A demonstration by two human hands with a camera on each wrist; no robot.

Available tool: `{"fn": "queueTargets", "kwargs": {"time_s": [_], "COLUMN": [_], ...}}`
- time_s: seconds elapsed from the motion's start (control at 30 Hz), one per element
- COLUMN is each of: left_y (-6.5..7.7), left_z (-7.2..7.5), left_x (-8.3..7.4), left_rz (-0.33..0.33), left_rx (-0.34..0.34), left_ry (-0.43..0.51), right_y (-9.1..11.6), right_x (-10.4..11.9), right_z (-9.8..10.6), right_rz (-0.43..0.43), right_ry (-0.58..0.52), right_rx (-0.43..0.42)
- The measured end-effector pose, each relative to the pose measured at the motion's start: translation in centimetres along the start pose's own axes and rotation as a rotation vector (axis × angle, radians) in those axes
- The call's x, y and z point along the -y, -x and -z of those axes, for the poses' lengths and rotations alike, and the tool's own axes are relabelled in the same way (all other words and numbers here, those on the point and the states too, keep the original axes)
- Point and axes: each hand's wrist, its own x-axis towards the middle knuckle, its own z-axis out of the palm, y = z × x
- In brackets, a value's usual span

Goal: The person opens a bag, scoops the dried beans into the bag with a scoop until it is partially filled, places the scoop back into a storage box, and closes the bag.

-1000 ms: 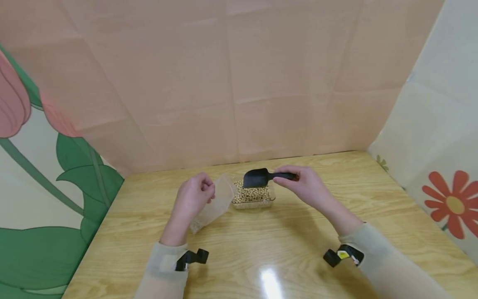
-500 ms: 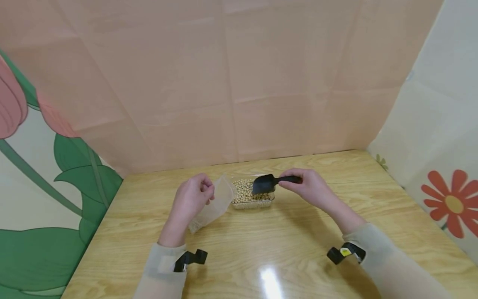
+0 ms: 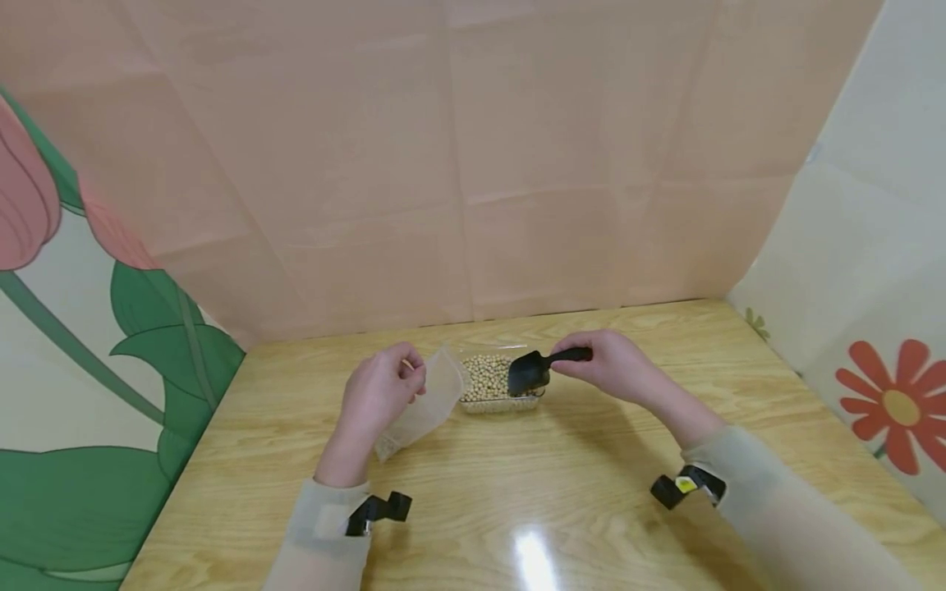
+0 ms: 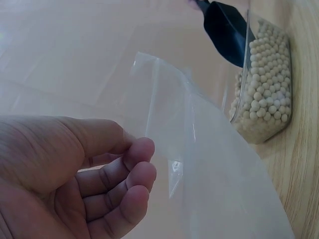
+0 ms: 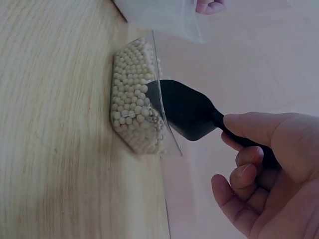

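Left of frame centre, pinching translucent bag (image 3: pixel 429 404) by its edge with left hand (image 3: pixel 380 390); can't tell fill. At frame centre, touching pale beads (image 3: pixel 484 376) in clear box (image 3: pixel 501 405) on desk (image 3: pixel 458 509) with tip of black scoop (image 3: pixel 528 373). Right of that, gripping its handle (image 3: pixel 572 355) with right hand (image 3: pixel 610 365). Looks mid-scoop: yet to lift out, plenty left in box.

Your surface (image 3: pixel 473 492) is pale wood-grain, with a bright reflection (image 3: pixel 535 560) on the side nearest you. Directly on it, you have one clear container (image 3: pixel 499 406) standing upright, holding pale round beads (image 3: pixel 484 376). You cannot confirm contact beneath the translucent bag (image 3: pixel 429 406).
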Motion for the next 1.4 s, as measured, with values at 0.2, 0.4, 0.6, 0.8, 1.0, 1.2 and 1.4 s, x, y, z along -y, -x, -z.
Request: {"fn": "queueTargets", "kwargs": {"time_s": [0.2, 0.4, 0.6, 0.8, 1.0, 1.2, 1.4], "left_y": [0.0, 0.0, -0.1, -0.1, -0.1, -0.1, 0.0], "left_z": [0.0, 0.0, -0.1, -0.2, -0.2, -0.1, -0.2], "left_x": [0.0, 0.0, 0.0, 0.0, -0.1, -0.1, -0.1], "left_rz": [0.007, -0.005, -0.003, -0.002, 0.006, 0.013, 0.007], "left_rx": [0.002, 0.006, 0.009, 0.006, 0.007, 0.011, 0.006], "left_ry": [-0.012, 0.006, 0.017, 0.019, 0.022, 0.022, 0.027], "right_y": [-0.7, -1.0, -1.1, -1.1, -1.1, -1.1, -1.1], "right_x": [0.3, -0.3, -1.2, -1.8, -2.1, -2.0, -2.1], "right_z": [-0.3, -1.1, -2.0, -3.1, -4.1, -5.1, -5.8], "right_rz": [-0.012, -0.04, -0.071, -0.103, -0.146, -0.185, -0.218], "right_ry": [0.004, -0.039, -0.105, -0.149, -0.228, -0.257, -0.293], "right_rx": [0.033, 0.041, 0.044, 0.032, 0.035, 0.043, 0.033]}}
